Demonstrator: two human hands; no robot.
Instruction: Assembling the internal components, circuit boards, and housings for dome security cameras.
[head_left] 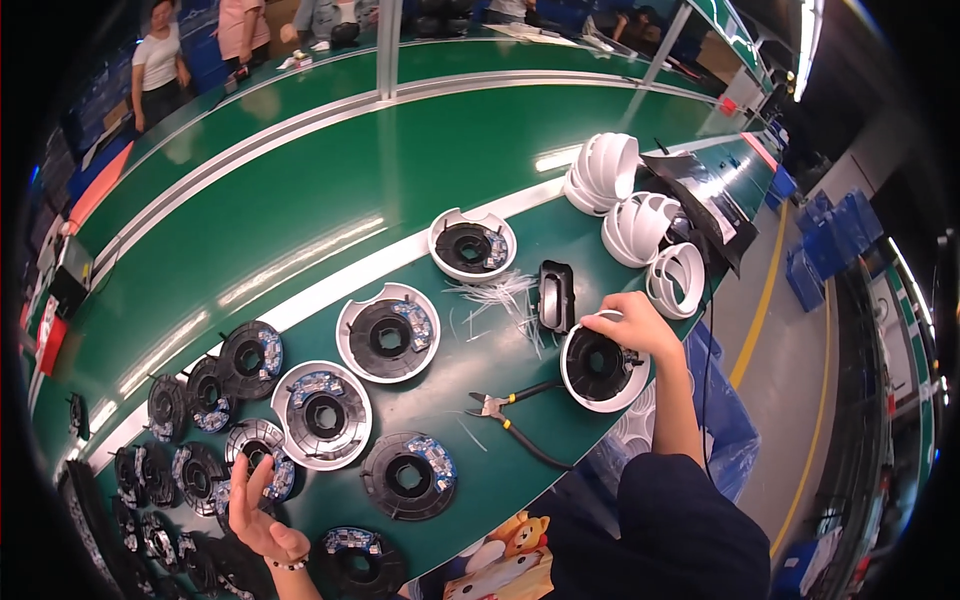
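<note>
Black discs with blue boards (245, 365), many, crowded at 8 o'clock; farthest ones blurred, warped toward the rim. Left hand (262, 520), between 7 and 8 o'clock: fingers spread, nothing visible in grasp; contact with discs beyond, impossible to tell. White shells with seated discs (350, 350), two toward 8 to 9 o'clock, another at 12. Pale thin strips (500, 300), loose near centre. Pliers (492, 406), at 6 o'clock, unheld. Black hollow part (553, 300), at 3 o'clock. Held shell (608, 406), at 4 o'clock, with inner disc (590, 375); pinched at upper rim by right hand (638, 325), fingers nearly together. Small fitting inside, unclear; far wall hidden. Step, by judgement: positioning or fitting disc in shell; next calling for steady rim grip and freed left hand alongside. White rings (640, 230), stacked at 2 o'clock.
</note>
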